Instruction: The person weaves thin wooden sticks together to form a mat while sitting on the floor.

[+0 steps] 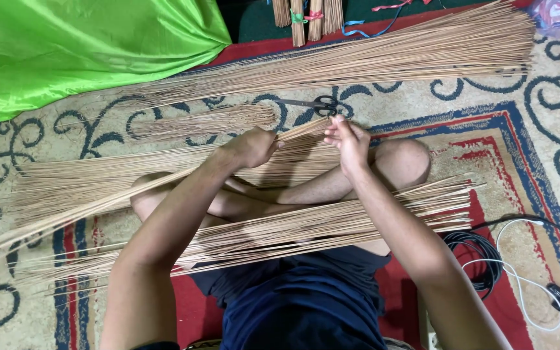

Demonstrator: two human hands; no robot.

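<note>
While left hand [249, 148] clamps the stick bundle [98, 204] and right hand [350, 139] pinches its tips, loose sticks may slip or snap.

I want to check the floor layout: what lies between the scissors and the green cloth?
In the head view, a short bundle of thin sticks lies on the carpet between scissors and green cloth.

Even, soft indoor light fell from above, leaving only faint shadows beneath the forearms and the thin sticks [332, 223] across the lap. The green cloth [85, 45] shone with a mild sheen, short of glare. The centre was sharp; the hands showed slight motion blur, and the edges bowed with wide-angle distortion.
</note>
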